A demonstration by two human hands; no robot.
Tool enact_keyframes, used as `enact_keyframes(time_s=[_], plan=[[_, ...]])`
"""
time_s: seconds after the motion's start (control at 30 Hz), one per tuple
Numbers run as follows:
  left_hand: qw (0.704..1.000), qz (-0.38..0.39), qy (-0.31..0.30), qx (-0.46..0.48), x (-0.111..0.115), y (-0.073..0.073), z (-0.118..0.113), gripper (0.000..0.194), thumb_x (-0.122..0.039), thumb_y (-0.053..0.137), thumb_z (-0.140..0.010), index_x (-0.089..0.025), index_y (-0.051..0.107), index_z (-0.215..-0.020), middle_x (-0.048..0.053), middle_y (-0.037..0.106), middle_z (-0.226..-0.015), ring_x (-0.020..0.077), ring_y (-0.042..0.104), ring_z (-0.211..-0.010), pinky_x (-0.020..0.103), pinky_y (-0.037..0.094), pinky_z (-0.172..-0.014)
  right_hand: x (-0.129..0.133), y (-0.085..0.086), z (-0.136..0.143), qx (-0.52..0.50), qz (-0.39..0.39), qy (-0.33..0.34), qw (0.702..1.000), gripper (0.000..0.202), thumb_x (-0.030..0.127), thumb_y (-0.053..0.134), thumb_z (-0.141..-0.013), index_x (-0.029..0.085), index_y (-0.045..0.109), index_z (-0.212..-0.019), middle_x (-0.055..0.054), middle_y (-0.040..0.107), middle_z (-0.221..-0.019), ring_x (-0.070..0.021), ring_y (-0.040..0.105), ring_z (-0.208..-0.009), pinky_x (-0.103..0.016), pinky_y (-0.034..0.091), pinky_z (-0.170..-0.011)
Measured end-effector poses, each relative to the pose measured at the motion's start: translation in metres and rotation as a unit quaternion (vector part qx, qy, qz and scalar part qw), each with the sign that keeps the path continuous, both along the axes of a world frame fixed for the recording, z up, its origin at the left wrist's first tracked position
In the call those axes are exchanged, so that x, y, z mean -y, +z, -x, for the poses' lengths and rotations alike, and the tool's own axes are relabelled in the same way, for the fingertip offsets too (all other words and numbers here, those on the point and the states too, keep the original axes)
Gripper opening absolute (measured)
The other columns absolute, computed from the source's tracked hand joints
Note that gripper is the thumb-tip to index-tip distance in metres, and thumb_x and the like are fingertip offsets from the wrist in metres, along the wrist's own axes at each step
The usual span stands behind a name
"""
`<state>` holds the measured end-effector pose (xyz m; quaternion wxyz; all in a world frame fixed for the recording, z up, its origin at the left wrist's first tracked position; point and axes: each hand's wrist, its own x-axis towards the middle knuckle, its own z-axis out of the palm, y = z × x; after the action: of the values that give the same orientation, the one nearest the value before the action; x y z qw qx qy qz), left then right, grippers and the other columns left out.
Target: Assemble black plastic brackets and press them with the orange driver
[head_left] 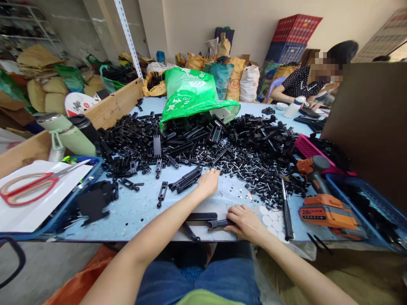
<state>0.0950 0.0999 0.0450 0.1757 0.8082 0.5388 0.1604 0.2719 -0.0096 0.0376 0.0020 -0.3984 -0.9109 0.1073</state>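
My left hand (209, 182) reaches to the near edge of a heap of small black parts and silver screws (240, 163). Its fingers are pinched together, and whatever lies between them is too small to make out. My right hand (244, 220) rests near the table's front edge, its fingers closed on the right end of a jointed black plastic arm (203, 217). A second black piece (191, 233) slants below that arm. Just left of my left hand lies a small stack of black plastic arms (187, 178).
A green sack (193, 93) spills black parts across the blue table (127, 212). On the right are a hammer (287, 212), white discs (269, 216), an orange cordless drill (327, 212) and a blue basket (365, 199). Scissors (41, 184) lie left. A person (305, 82) sits at back right.
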Motion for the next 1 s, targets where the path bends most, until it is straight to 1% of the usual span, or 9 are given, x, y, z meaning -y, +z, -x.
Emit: enact_keyframes(time_s=[0.1, 0.23, 0.37, 0.5, 0.57, 0.7, 0.73, 0.87, 1.0], plan=[[0.998, 0.009, 0.059, 0.011, -0.04, -0.009, -0.021, 0.026, -0.005, 0.036, -0.085, -0.006, 0.055, -0.102, 0.019, 0.057, -0.105, 0.0271, 0.051, -0.105, 0.042, 0.042, -0.085, -0.004, 0.004, -0.007, -0.02, 0.01, -0.014, 1.0, 0.035, 0.05, 0.04, -0.089, 0.02, 0.058, -0.096, -0.006, 0.057, -0.094, -0.0194, 0.051, -0.089, -0.032, 0.036, -0.079], [0.994, 0.018, 0.095, 0.052, -0.05, -0.016, -0.031, 0.017, -0.005, 0.043, -0.084, -0.005, 0.057, -0.094, 0.016, 0.058, -0.1, 0.0251, 0.053, -0.102, 0.041, 0.043, -0.085, -0.049, 0.011, -0.011, -0.013, -0.059, -0.126, 0.99, 0.029, 0.037, 0.037, -0.093, 0.018, 0.054, -0.108, -0.009, 0.056, -0.103, -0.0207, 0.048, -0.097, -0.032, 0.038, -0.083], [0.988, 0.021, 0.095, 0.124, -0.025, -0.006, -0.01, 0.012, -0.01, 0.052, -0.079, -0.01, 0.057, -0.091, 0.014, 0.059, -0.099, 0.0235, 0.055, -0.1, 0.037, 0.042, -0.087, -0.112, 0.002, -0.004, 0.036, -0.1, -0.272, 0.956, 0.024, 0.027, 0.042, -0.09, 0.014, 0.053, -0.106, -0.013, 0.055, -0.105, -0.0237, 0.046, -0.103, -0.032, 0.038, -0.083], [0.969, 0.071, 0.114, 0.207, 0.025, 0.007, 0.053, 0.013, -0.025, 0.055, -0.08, -0.014, 0.055, -0.088, 0.006, 0.063, -0.079, 0.017, 0.062, -0.073, 0.031, 0.048, -0.071, -0.139, -0.012, 0.004, 0.019, -0.079, -0.305, 0.949, 0.018, 0.017, 0.043, -0.087, 0.011, 0.054, -0.1, -0.015, 0.056, -0.099, -0.0236, 0.05, -0.097, -0.03, 0.04, -0.076], [0.94, 0.138, 0.139, 0.278, 0.056, 0.009, 0.089, 0.018, -0.03, 0.053, -0.08, -0.013, 0.055, -0.086, 0.003, 0.062, -0.07, 0.014, 0.061, -0.062, 0.027, 0.048, -0.06, -0.136, -0.014, 0.004, 0.001, -0.07, -0.308, 0.949, 0.02, 0.014, 0.044, -0.085, 0.011, 0.054, -0.102, -0.014, 0.055, -0.1, -0.0215, 0.054, -0.09, -0.03, 0.041, -0.074], [0.725, 0.372, 0.234, 0.53, 0.106, 0.002, 0.133, 0.028, -0.031, 0.072, -0.064, -0.012, 0.056, -0.076, 0.001, 0.06, -0.064, 0.0095, 0.056, -0.055, 0.021, 0.042, -0.054, -0.112, -0.001, -0.001, -0.052, -0.041, -0.261, 0.963, 0.02, 0.018, 0.048, -0.084, 0.016, 0.058, -0.101, -0.008, 0.056, -0.101, -0.0151, 0.058, -0.08, -0.027, 0.044, -0.074], [0.698, 0.393, 0.244, 0.548, 0.113, -0.001, 0.137, 0.028, -0.03, 0.074, -0.062, -0.012, 0.056, -0.075, 0.001, 0.06, -0.064, 0.0087, 0.055, -0.054, 0.02, 0.041, -0.053, -0.104, 0.004, 0.0, -0.086, -0.027, -0.237, 0.967, 0.019, 0.02, 0.049, -0.084, 0.017, 0.06, -0.099, -0.007, 0.057, -0.099, -0.0144, 0.058, -0.079, -0.027, 0.045, -0.074], [0.685, 0.399, 0.252, 0.555, 0.122, -0.007, 0.14, 0.029, -0.031, 0.075, -0.061, -0.012, 0.058, -0.075, 0.002, 0.061, -0.064, 0.0076, 0.054, -0.053, 0.02, 0.04, -0.053, -0.07, 0.025, 0.009, -0.219, 0.08, -0.15, 0.961, 0.019, 0.029, 0.054, -0.082, 0.019, 0.065, -0.094, -0.005, 0.063, -0.093, -0.0155, 0.06, -0.08, -0.027, 0.048, -0.072], [0.759, 0.38, 0.225, 0.478, 0.117, -0.006, 0.137, 0.029, -0.032, 0.073, -0.062, -0.012, 0.06, -0.076, 0.0, 0.059, -0.06, 0.0094, 0.053, -0.051, 0.022, 0.041, -0.052, -0.043, 0.038, 0.025, -0.208, 0.177, -0.113, 0.955, 0.016, 0.028, 0.059, -0.079, 0.017, 0.065, -0.089, -0.003, 0.066, -0.083, -0.0139, 0.061, -0.072, -0.024, 0.048, -0.068]])
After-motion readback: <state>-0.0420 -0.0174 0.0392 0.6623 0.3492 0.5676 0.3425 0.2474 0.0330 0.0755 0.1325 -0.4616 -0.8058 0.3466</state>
